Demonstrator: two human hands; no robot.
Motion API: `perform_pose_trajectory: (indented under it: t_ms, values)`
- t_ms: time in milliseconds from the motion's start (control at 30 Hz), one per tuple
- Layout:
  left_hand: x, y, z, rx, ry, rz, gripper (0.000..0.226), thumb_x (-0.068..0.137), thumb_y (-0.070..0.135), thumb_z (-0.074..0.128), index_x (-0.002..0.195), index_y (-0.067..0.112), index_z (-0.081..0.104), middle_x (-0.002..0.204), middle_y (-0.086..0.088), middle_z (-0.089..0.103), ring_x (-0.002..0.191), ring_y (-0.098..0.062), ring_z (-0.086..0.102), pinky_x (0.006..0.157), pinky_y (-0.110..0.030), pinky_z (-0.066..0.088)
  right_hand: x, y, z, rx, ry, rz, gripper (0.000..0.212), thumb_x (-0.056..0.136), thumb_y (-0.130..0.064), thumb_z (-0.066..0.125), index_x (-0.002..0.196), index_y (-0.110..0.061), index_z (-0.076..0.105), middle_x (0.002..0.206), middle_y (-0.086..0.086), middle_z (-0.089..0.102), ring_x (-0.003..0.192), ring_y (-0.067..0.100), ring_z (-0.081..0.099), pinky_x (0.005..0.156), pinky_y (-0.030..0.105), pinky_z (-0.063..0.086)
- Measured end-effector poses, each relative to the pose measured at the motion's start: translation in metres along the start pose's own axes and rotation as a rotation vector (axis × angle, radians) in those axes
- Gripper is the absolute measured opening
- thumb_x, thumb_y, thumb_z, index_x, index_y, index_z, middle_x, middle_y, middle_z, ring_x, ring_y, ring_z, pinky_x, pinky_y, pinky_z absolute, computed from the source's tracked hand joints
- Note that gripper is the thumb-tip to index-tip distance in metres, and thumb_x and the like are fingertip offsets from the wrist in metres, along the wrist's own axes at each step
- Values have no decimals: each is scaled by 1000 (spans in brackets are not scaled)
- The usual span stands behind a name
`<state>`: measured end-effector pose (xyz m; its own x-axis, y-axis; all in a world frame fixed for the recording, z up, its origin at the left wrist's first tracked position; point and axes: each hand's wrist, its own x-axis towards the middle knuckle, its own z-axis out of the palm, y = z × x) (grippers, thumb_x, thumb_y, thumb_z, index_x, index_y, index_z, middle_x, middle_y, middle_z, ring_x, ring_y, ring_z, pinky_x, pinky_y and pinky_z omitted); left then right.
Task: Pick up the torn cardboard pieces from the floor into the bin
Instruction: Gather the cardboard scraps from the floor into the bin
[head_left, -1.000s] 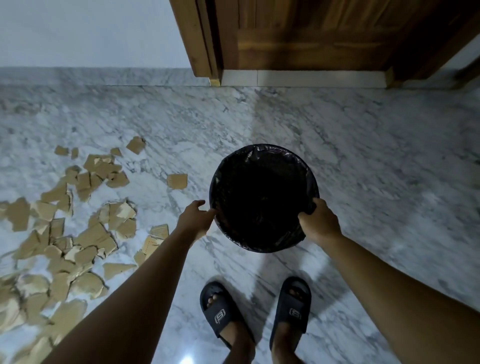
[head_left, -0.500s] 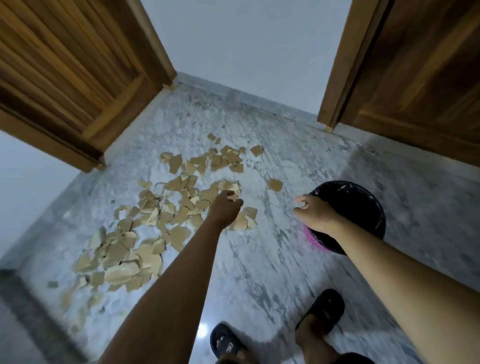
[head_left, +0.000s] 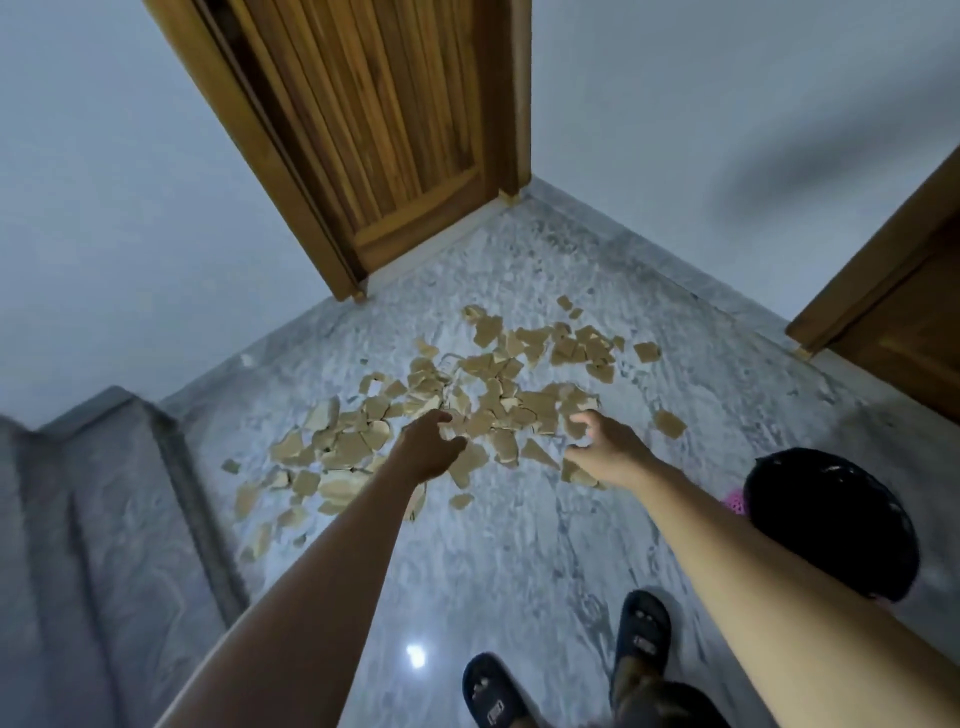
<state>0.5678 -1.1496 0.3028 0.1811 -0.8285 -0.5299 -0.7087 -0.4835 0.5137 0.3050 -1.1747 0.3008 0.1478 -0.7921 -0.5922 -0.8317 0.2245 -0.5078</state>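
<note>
Cardboard pcs (head_left: 498, 395): dozens, on floor (head_left: 519, 571).
Bin (head_left: 831, 525): 1, right of pcs.
L grip (head_left: 431, 447), R grip (head_left: 608, 447): spread, empty, above pcs.
Doors (head_left: 389, 130): 2.

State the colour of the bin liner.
The liner is black, best seen in the head view.

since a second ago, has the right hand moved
Yes: right hand is off the black round bin, now leftward over the torn brown cardboard pieces.

Home interior, hallway or landing.
Grey-veined marble floor (head_left: 519, 545), two wooden doors (head_left: 395, 130) (head_left: 904, 312) set in plain white walls (head_left: 104, 182), a marble step (head_left: 104, 519) at left, person's feet in dark slide sandals (head_left: 644, 629).
</note>
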Motion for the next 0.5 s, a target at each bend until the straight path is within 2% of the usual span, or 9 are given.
perform_pose_trajectory:
  t_ms: [100,167,233,300,367,433,500]
  values:
    - [15,-17,-13,47,-8,-1,59,88,38,67,141,21,47,141,-12,51,122,-27,54,94,-32,45,20,-18,9,-41,-6,3,67,95,-37,59,154,-24,30,141,13,52,75,16,62,66,31,48]
    - [28,-21,-15,74,-31,4,63,87,39,69,143,23,45,144,-12,49,126,-29,52,98,-34,44,33,-20,10,-69,-16,21,70,94,-38,61,155,-23,28,138,13,52,72,17,61,63,31,46]
    - [41,-20,-12,98,-68,1,67,85,40,71,144,24,42,145,-14,46,129,-30,49,102,-38,43,43,-17,9,-90,-41,44,74,92,-41,63,155,-23,27,132,13,55,79,23,63,63,32,48]
    - [61,-13,-5,131,-112,5,71,85,39,71,146,23,40,147,-15,44,132,-31,47,103,-38,41,59,-9,3,-97,-49,63,78,91,-41,65,155,-22,27,139,12,51,98,27,64,74,33,51]
    - [79,-2,1,156,-133,14,72,85,37,72,147,21,40,147,-15,43,129,-29,49,99,-32,40,72,-1,-5,-95,-47,80,77,90,-34,66,156,-24,27,148,11,44,113,28,60,83,33,52]
    - [101,12,9,193,-166,41,72,85,35,73,147,20,39,146,-16,43,124,-29,54,92,-27,40,88,11,-12,-66,-47,117,75,90,-30,65,155,-27,27,149,11,42,117,29,59,84,33,52]
    - [122,26,20,245,-189,77,74,85,35,73,148,20,38,147,-17,41,125,-31,53,95,-30,41,101,23,-17,-60,-42,138,75,89,-32,65,154,-28,27,150,12,39,122,31,56,91,38,53]
